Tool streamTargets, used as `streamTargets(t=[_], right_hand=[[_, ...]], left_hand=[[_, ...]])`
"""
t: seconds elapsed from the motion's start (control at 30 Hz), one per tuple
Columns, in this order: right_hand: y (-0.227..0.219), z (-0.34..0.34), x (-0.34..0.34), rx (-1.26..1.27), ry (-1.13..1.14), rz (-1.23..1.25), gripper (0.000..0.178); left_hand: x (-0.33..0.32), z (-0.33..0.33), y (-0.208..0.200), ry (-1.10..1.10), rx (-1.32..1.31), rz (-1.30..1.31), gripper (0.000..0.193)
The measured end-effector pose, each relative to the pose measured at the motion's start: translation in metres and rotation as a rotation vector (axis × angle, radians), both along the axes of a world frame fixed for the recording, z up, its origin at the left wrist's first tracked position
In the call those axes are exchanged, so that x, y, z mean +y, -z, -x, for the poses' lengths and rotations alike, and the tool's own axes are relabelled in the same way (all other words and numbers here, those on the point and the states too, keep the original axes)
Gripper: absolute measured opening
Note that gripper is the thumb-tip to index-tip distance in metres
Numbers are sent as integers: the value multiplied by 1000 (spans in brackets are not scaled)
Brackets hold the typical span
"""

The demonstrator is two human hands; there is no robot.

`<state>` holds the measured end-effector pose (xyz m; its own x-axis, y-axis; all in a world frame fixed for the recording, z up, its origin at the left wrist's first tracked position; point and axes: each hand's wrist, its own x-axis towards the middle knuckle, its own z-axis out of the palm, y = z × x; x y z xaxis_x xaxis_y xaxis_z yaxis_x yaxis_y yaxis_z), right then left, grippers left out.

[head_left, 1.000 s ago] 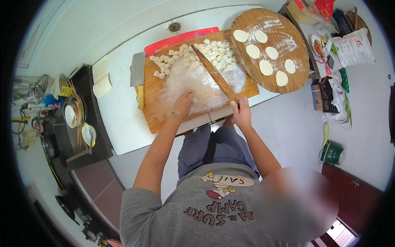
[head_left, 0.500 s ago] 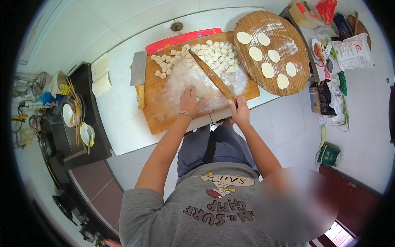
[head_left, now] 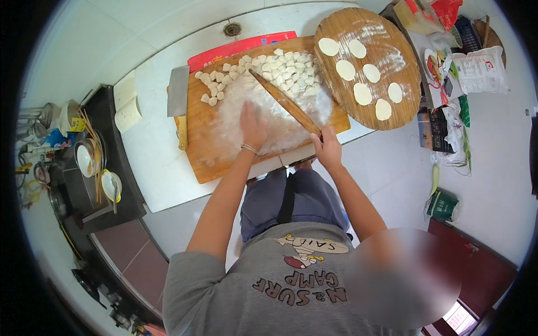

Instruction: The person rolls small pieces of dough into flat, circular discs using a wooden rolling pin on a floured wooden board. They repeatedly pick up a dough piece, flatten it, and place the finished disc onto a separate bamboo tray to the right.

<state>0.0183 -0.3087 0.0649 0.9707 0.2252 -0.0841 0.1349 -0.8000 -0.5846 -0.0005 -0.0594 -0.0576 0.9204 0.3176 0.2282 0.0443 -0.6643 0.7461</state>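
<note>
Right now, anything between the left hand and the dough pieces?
Yes: the rolling pin in the right hand slants between the left hand and the dough pieces on the right. Toward the left ones, only floury board shows.

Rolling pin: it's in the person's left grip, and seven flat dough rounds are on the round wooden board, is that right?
Not quite: the head view shows the rolling pin in the person's right grip. Seven flat dough rounds are indeed on the round wooden board.
</note>
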Motion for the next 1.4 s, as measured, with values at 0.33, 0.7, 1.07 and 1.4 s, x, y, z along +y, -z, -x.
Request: streamTargets(t=[0.33, 0.7, 1.07, 1.4], right_hand=[[39, 11, 45, -13, -474, 210, 36], [57, 14, 57, -312, -420, 267, 60], [63, 13, 67, -248, -349, 301, 56], [52, -13, 62, -130, -447, 28, 40]], left_hand=[[67, 88, -57, 65, 254, -459, 66], [70, 117, -63, 265, 378, -486, 67], [80, 102, -61, 262, 369, -469, 69], [69, 52, -79, 1, 133, -470, 64]])
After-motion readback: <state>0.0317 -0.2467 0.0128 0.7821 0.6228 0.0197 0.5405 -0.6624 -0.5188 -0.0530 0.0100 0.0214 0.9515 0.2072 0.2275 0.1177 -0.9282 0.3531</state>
